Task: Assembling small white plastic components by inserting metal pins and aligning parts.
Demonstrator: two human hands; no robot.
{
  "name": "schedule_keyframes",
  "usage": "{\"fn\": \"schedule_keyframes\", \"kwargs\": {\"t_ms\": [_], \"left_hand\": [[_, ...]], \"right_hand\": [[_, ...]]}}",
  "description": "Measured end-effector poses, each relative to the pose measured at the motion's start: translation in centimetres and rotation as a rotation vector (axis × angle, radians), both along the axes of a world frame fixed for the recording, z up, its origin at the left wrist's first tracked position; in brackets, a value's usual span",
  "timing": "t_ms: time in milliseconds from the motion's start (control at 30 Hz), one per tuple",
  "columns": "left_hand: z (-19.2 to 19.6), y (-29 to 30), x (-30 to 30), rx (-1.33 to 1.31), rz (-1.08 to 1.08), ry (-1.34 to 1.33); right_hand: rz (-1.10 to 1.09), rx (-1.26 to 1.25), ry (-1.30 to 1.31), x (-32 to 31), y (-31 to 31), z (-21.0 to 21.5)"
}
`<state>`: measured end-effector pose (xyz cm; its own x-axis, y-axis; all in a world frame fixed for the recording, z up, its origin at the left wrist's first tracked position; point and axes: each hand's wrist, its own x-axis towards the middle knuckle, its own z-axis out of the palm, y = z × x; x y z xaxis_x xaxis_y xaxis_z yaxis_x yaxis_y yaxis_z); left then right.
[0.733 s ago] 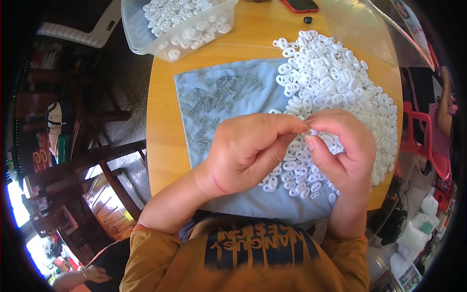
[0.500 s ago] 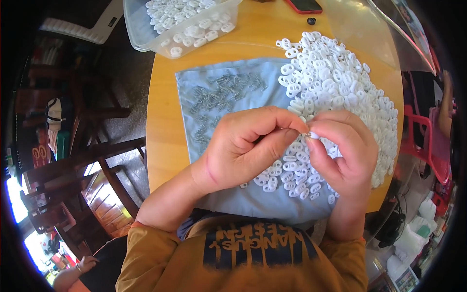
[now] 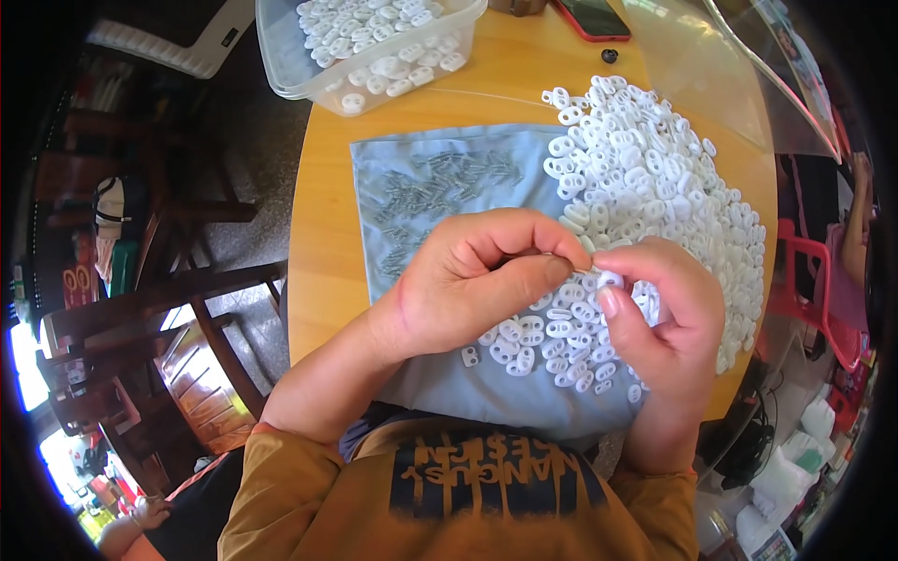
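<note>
My left hand (image 3: pixel 496 271) is closed in a pinch, thumb against index finger. A sliver of thin metal, apparently a small spring, shows at its fingertips, mostly hidden. Between the thumb and index finger of my right hand (image 3: pixel 669 304) is a white two-hole cord lock piece (image 3: pixel 609 279), right beside the left fingertips. Below and behind both hands spreads a large heap of similar white oval pieces (image 3: pixel 645 173). Many small metal springs (image 3: pixel 426 187) lie scattered on a grey-blue cloth (image 3: pixel 458 397), beyond my left hand.
A clear plastic tub (image 3: pixel 379 89) of white pieces stands at the table's far left. A phone (image 3: pixel 591 19) and a small black round part (image 3: pixel 610 56) lie at the back. Wooden chairs (image 3: pixel 178 355) stand left, a red chair (image 3: pixel 818 290) right. Another person's hand (image 3: pixel 150 511) shows lower left.
My right thumb has lowered and parted from the index finger, showing more of the white piece. Both hands stay close together. The whole view has shifted slightly.
</note>
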<state>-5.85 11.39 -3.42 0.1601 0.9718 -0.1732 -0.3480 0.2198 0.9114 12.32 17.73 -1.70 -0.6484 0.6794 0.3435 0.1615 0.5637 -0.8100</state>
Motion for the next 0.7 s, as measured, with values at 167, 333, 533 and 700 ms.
{"fn": "schedule_keyframes", "kwargs": {"t_ms": [167,333,533,700], "left_hand": [[-0.2,0.1,0.1,0.046,0.046,0.068],[-0.2,0.1,0.3,0.047,0.063,0.022],[0.3,-0.1,0.8,0.257,0.112,0.475],[-0.5,0.1,1.3,0.630,0.222,0.723]], "right_hand": [[-0.040,-0.276,0.092,0.3,-0.5,0.4],[-0.106,-0.446,0.137,0.3,-0.5,0.1],[-0.163,-0.583,0.178,-0.4,-0.8,0.1],[-0.113,-0.628,0.177,-0.1,-0.6,-0.2]]}}
